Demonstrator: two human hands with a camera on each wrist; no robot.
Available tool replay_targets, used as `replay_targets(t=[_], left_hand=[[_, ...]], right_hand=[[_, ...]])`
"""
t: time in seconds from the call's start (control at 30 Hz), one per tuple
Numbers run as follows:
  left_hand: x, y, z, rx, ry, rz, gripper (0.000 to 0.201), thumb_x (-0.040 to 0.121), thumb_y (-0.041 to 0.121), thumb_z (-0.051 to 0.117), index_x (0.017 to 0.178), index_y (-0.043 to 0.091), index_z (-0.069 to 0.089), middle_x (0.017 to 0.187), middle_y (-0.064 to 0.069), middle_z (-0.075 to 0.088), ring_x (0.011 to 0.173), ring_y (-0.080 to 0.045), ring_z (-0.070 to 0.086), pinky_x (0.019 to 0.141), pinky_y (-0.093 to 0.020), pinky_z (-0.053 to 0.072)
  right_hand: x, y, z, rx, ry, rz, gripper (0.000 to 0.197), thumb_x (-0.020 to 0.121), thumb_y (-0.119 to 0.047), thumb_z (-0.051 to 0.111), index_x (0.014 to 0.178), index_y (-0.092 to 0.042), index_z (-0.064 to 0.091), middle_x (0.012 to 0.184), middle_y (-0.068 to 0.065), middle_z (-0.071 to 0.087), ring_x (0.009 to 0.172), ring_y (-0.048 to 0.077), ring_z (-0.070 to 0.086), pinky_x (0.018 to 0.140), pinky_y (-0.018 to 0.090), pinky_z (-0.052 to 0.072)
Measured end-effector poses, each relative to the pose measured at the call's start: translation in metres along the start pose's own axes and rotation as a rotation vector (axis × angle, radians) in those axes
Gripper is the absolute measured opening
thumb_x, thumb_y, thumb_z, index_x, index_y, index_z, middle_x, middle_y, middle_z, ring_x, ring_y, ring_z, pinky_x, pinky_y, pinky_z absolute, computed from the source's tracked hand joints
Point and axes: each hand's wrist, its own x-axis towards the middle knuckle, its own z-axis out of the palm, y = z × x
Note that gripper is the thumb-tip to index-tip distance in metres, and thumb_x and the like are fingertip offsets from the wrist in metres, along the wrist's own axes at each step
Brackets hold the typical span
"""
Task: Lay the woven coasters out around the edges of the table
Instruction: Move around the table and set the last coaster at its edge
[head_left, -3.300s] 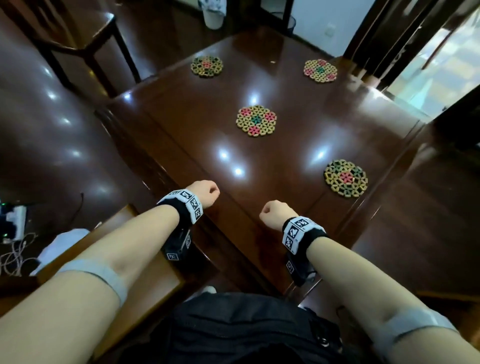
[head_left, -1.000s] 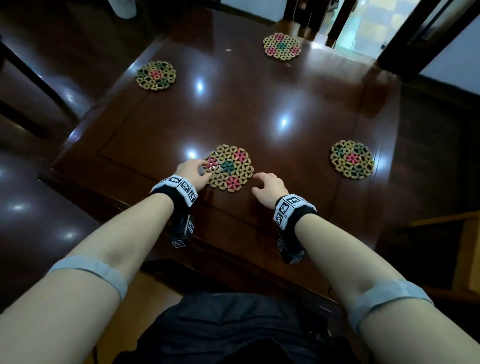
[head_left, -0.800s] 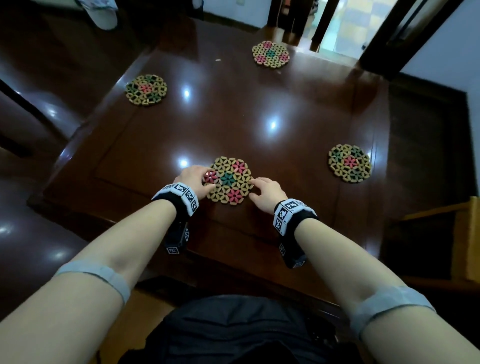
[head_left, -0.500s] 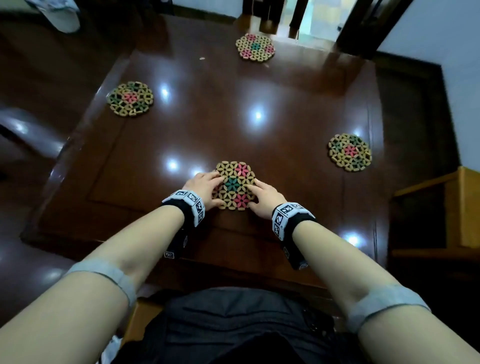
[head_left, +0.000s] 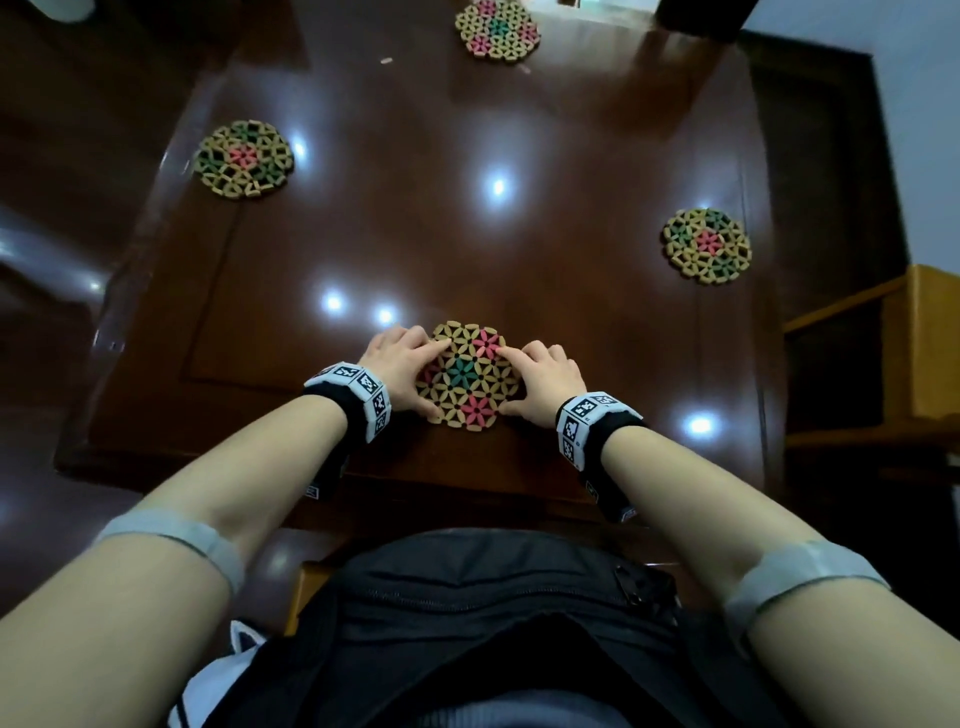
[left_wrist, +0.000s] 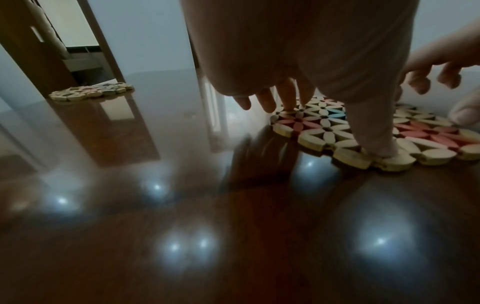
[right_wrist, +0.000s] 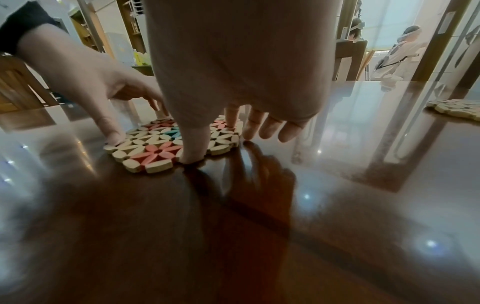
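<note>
A round woven coaster (head_left: 467, 376) with pink and green flowers lies on the dark glossy table (head_left: 519, 130) close to its near edge. My left hand (head_left: 415, 371) rests on its left side, the thumb (left_wrist: 374, 133) pressing the near rim and a fingertip on top. My right hand (head_left: 535, 376) rests on its right side, index fingertip on top and thumb (right_wrist: 193, 144) at the rim. Three more coasters lie by the other edges: left (head_left: 242, 158), far (head_left: 497, 30), right (head_left: 706, 245).
A light wooden piece of furniture (head_left: 924, 338) stands just off the table's right side. Ceiling lights glare on the tabletop. Dark floor lies to the left. People stand in the bright doorway (right_wrist: 397, 51) beyond the far edge.
Both hands reached to the coaster in the table's middle and slid it toward the near edge. The other three coasters have stayed where they were.
</note>
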Motion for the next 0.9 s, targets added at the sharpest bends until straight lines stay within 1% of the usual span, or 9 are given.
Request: replay_targets(t=[0.07, 0.1, 0.17, 0.23, 0.27, 0.37, 0.47, 0.67, 0.9], left_hand=[[-0.011, 0.001, 0.008, -0.011, -0.012, -0.011, 0.105, 0.063, 0.063, 0.072, 0.149, 0.03, 0.021, 0.137, 0.002, 0.035, 0.13, -0.022, 0.028, 0.112, -0.038, 0.021], [-0.016, 0.001, 0.011, -0.009, -0.003, -0.008, 0.1, 0.067, 0.062, 0.069, 0.149, 0.03, 0.022, 0.138, 0.002, 0.035, 0.13, -0.022, 0.028, 0.112, -0.039, 0.021], [-0.026, 0.0, 0.016, -0.013, 0.034, -0.002, 0.083, 0.076, 0.06, 0.063, 0.147, 0.034, 0.027, 0.142, 0.002, 0.033, 0.131, -0.023, 0.026, 0.112, -0.04, 0.021], [-0.034, -0.003, 0.02, -0.023, 0.075, -0.014, 0.07, 0.078, 0.058, 0.062, 0.142, 0.041, 0.036, 0.146, 0.004, 0.03, 0.133, -0.024, 0.024, 0.113, -0.043, 0.02], [-0.037, -0.003, 0.021, -0.028, 0.085, -0.02, 0.068, 0.078, 0.057, 0.063, 0.139, 0.043, 0.039, 0.148, 0.005, 0.027, 0.135, -0.024, 0.022, 0.113, -0.044, 0.019], [-0.043, -0.003, 0.026, -0.024, 0.086, -0.022, 0.067, 0.076, 0.057, 0.065, 0.137, 0.044, 0.04, 0.155, 0.013, 0.022, 0.139, -0.024, 0.018, 0.114, -0.045, 0.017], [-0.045, 0.0, 0.029, -0.019, 0.09, -0.028, 0.068, 0.077, 0.056, 0.064, 0.139, 0.043, 0.039, 0.155, 0.017, 0.025, 0.138, -0.023, 0.02, 0.114, -0.043, 0.019], [-0.048, 0.003, 0.034, -0.026, 0.106, -0.031, 0.069, 0.076, 0.056, 0.066, 0.138, 0.042, 0.041, 0.153, 0.017, 0.031, 0.138, -0.022, 0.024, 0.111, -0.042, 0.022], [-0.05, 0.006, 0.034, -0.029, 0.08, -0.032, 0.069, 0.077, 0.055, 0.065, 0.14, 0.041, 0.04, 0.154, 0.017, 0.029, 0.138, -0.02, 0.023, 0.111, -0.042, 0.022]], right_hand=[[-0.006, -0.001, 0.004, 0.012, -0.019, -0.019, 0.082, 0.077, -0.039, 0.073, 0.145, -0.034, 0.027, 0.146, 0.001, 0.032, 0.134, 0.027, 0.028, 0.109, 0.042, 0.028], [-0.009, 0.0, 0.006, 0.006, -0.017, -0.037, 0.081, 0.077, -0.035, 0.074, 0.145, -0.034, 0.029, 0.149, -0.001, 0.03, 0.136, 0.027, 0.025, 0.11, 0.043, 0.027], [-0.015, 0.0, 0.011, 0.004, -0.006, -0.074, 0.077, 0.077, -0.029, 0.073, 0.143, -0.033, 0.033, 0.153, -0.004, 0.027, 0.14, 0.026, 0.022, 0.112, 0.043, 0.024], [-0.019, 0.001, 0.016, 0.02, -0.01, -0.105, 0.074, 0.077, -0.027, 0.072, 0.141, -0.032, 0.035, 0.155, -0.006, 0.026, 0.142, 0.024, 0.02, 0.114, 0.043, 0.023], [-0.021, 0.001, 0.017, 0.029, -0.02, -0.114, 0.072, 0.078, -0.026, 0.071, 0.141, -0.032, 0.036, 0.156, -0.006, 0.025, 0.143, 0.023, 0.019, 0.114, 0.043, 0.023], [-0.026, 0.0, 0.022, 0.05, -0.03, -0.122, 0.071, 0.079, -0.025, 0.067, 0.142, -0.032, 0.034, 0.158, -0.005, 0.022, 0.145, 0.022, 0.016, 0.116, 0.043, 0.022], [-0.028, 0.0, 0.025, 0.047, -0.043, -0.12, 0.073, 0.08, -0.023, 0.065, 0.144, -0.031, 0.031, 0.16, -0.004, 0.018, 0.147, 0.021, 0.012, 0.117, 0.043, 0.019], [-0.031, 0.002, 0.026, 0.049, -0.056, -0.138, 0.071, 0.081, -0.027, 0.067, 0.142, -0.03, 0.033, 0.16, -0.001, 0.018, 0.147, 0.023, 0.013, 0.117, 0.043, 0.02], [-0.033, 0.0, 0.023, 0.066, -0.078, -0.128, 0.071, 0.078, -0.024, 0.071, 0.14, -0.03, 0.037, 0.16, -0.001, 0.018, 0.147, 0.024, 0.012, 0.116, 0.045, 0.022]])
